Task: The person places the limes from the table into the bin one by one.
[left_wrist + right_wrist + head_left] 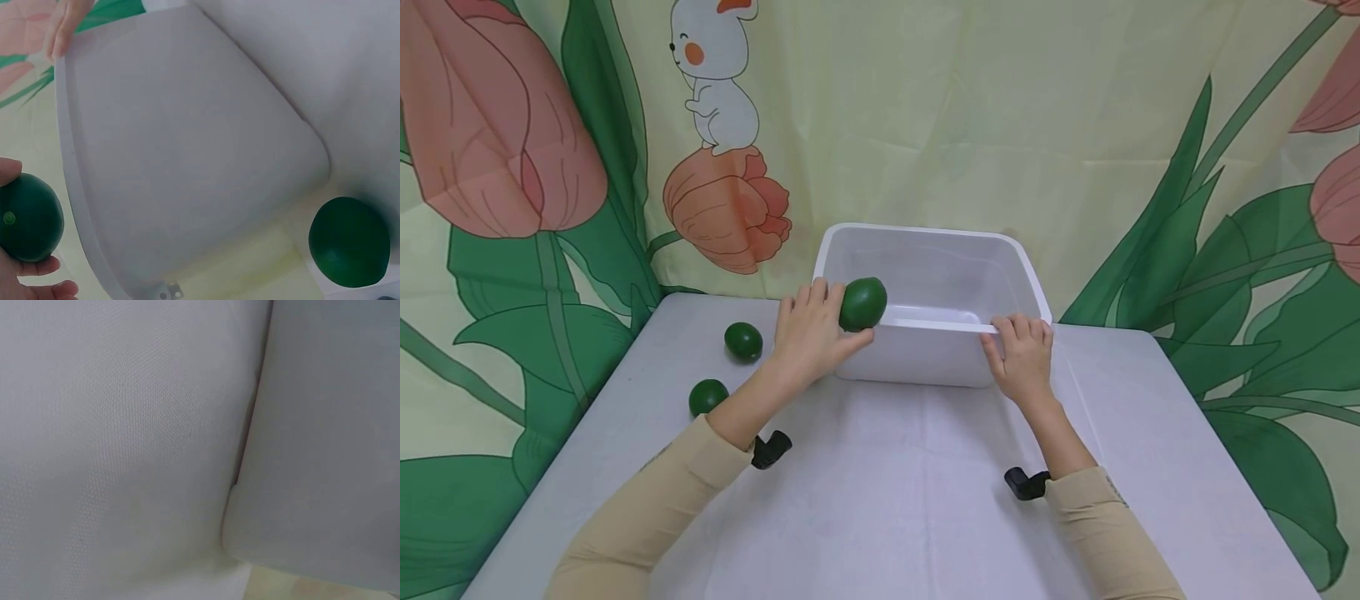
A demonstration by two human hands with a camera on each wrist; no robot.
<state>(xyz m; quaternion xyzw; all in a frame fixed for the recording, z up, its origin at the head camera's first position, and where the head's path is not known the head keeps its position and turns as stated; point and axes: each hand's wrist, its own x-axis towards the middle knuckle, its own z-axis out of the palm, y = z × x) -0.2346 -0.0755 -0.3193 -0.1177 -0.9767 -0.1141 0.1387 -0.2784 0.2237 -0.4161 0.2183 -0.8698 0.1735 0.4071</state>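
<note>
My left hand [812, 329] holds a smooth, dark green oval fruit [862, 304] at the near left corner of a white plastic bin [925, 354], about rim height. In the left wrist view, the fruit [30, 217] shows a small round stem scar between thumb and fingers. My right hand [1025, 358] grips the bin's near rim by the right corner, fingers over the edge and thumb on the near side. Two more green fruits lie on the table left of the bin, one farther back [743, 342] and one [708, 397] partly behind my left forearm.
A white cloth covers the table [880, 500]. Directly behind the bin hangs a backdrop [910, 108] printed with tulips and a rabbit. Black wrist-camera mounts stick out at the left wrist [772, 450] and the right wrist [1026, 484]. The right wrist view holds mostly cloth and bin wall [319, 456].
</note>
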